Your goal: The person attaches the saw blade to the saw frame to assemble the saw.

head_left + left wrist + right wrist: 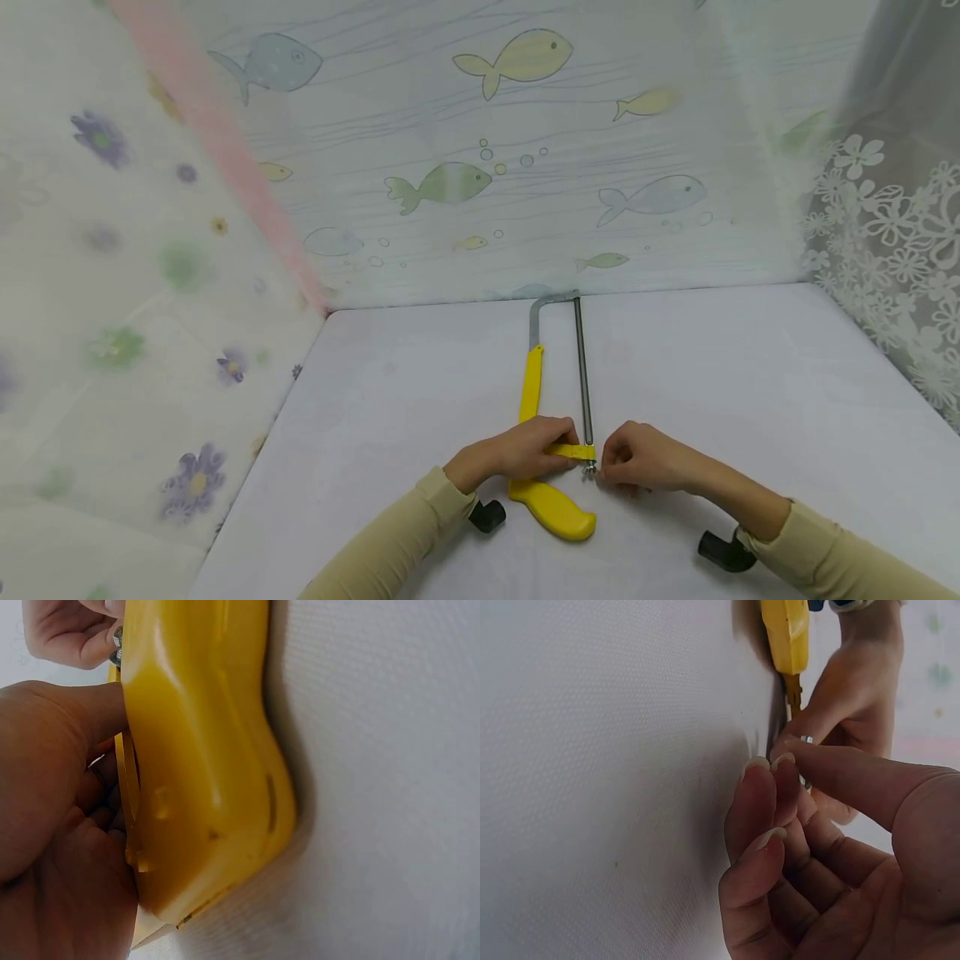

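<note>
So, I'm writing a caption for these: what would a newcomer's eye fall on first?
Probably the bright yellow hacksaw, on the white tabletop in the middle of the head view. Next, the hands at its near end: the left hand grips it, the right hand is close to the metal wing nut. Behind stands a fish-patterned backdrop.

The yellow saw handle [210, 765] looks smooth and glossy, like plastic or painted metal, with a few dark scuffs. The curved frame end [535, 323] is dull grey metal; the straight bar [582, 367] is darker metal with a soft sheen, and the wing nut [589, 471] is shiny metal. The table covering [712, 358] is matt and finely textured. The 2 sleeves [397, 529] are matt cloth; the lace curtain [907, 217] is sheer.
</note>
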A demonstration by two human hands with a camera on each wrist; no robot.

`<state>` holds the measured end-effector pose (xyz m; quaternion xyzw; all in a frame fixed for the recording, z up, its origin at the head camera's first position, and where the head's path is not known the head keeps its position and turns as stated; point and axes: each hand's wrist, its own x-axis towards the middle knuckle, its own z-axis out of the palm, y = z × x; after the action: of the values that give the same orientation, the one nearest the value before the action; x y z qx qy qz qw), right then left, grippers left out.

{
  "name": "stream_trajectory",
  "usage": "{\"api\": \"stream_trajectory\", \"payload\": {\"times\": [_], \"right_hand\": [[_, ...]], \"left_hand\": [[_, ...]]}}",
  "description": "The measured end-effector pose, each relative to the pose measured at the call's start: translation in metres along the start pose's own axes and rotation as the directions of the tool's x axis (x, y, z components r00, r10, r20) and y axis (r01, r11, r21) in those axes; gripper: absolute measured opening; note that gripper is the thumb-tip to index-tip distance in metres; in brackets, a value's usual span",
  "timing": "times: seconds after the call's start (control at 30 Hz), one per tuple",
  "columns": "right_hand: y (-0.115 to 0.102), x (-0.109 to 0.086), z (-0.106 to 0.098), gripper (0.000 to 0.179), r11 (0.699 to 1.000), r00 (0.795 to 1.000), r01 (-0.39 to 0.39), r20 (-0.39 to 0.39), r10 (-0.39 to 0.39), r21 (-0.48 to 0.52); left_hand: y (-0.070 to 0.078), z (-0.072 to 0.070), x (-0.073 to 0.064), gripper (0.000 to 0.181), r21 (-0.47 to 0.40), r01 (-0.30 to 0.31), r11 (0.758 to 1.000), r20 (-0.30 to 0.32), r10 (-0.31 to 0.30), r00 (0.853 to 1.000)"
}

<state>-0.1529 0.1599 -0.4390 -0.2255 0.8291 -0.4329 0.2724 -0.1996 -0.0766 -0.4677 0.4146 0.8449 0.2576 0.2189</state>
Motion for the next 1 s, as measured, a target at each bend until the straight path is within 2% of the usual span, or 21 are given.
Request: {"api": "stream_trajectory", "payload": {"times": [0.23, 0.57, 1.0], "right_hand": [[-0.0002, 0.0027, 0.0021, 0.016, 1.000, 1.000, 0.017, 0.026, -0.017, 0.020], [-0.0015, 0.0045, 0.0017, 0.038, 1.000, 1.000, -0.013, 0.021, 0.012, 0.025], [0.0004, 0.0085, 0.0049, 0.034, 0.999, 0.999, -0.045, -0.001, 0.045, 0.024]], "left_hand": [[0.0001, -0.0003, 0.0001, 0.015, -0.023, 0.007, 1.000, 0.009, -0.007, 1.000], [0.0000, -0.0019, 0.0005, 0.015, -0.021, 0.003, 1.000, 0.015, -0.003, 1.000], [0.0013, -0.0022, 0.0004, 0.014, -0.020, -0.009, 1.000, 0.017, 0.010, 1.000]]}}
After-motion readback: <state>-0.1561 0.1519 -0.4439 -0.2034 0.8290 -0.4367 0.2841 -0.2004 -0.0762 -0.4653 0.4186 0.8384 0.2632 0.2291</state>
